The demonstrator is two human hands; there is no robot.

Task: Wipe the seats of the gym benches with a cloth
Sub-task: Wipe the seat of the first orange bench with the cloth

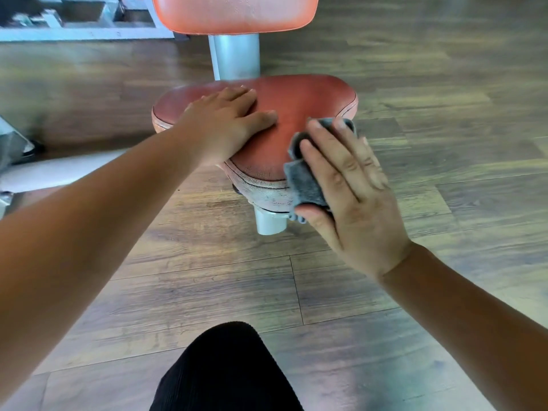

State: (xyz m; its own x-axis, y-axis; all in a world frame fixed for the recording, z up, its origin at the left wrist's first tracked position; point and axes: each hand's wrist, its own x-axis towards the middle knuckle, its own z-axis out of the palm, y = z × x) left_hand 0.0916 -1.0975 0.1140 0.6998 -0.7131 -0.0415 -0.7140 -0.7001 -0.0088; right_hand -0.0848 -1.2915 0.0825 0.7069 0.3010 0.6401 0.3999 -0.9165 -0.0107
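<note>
Head view: a worn red padded seat [302, 96] with cracked piping sits above the frame's centre, toward 12 o'clock, on a grey metal post [269, 223]. The left hand [225, 120] rests flat on its 9 o'clock half, fingers straight and pressed together, thumb stretched toward 3 o'clock. At the seat's 4 o'clock edge lies a folded grey cloth [305, 182], draped over the rim. The right hand [347, 188] presses it there: fingers straight and slightly spread, thumb laid across the cloth's lower end. At 12 o'clock stands a grey column [237, 54] under an orange-red back pad [234, 13]; at 6 o'clock, a black-clad knee [225, 369] over the wood-plank floor [444, 292].
</note>
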